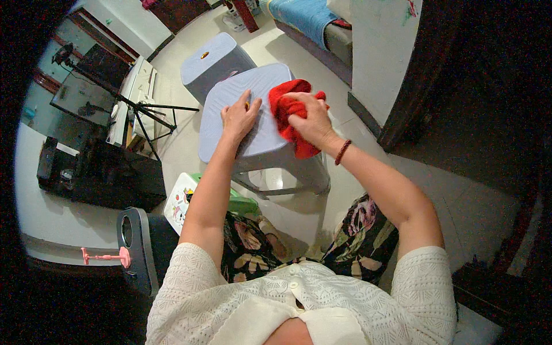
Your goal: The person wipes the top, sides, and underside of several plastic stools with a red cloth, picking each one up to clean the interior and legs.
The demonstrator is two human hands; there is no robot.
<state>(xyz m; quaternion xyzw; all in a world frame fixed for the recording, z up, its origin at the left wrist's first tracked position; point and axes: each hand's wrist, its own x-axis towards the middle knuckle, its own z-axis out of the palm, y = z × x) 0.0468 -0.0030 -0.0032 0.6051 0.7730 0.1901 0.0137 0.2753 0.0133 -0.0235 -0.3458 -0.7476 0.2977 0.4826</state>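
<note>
Before me stands a pale blue-grey plastic stool (215,129) with a smooth, rounded seat. My left hand (240,116) rests on the middle of that seat with its fingers spread, partly covering a small yellowish spot. A crumpled red cloth (297,90) is bunched in my right hand (312,120) at the seat's right edge. Part of the cloth hangs down over the side of the stool. The palm side of my right hand is hidden.
A second stool (211,58) stands just behind the first. To the left are a black tripod (142,110) and a grey bin-like container (138,241). A small white and green stool (177,202) sits near my left forearm. A wall corner (379,64) rises at right.
</note>
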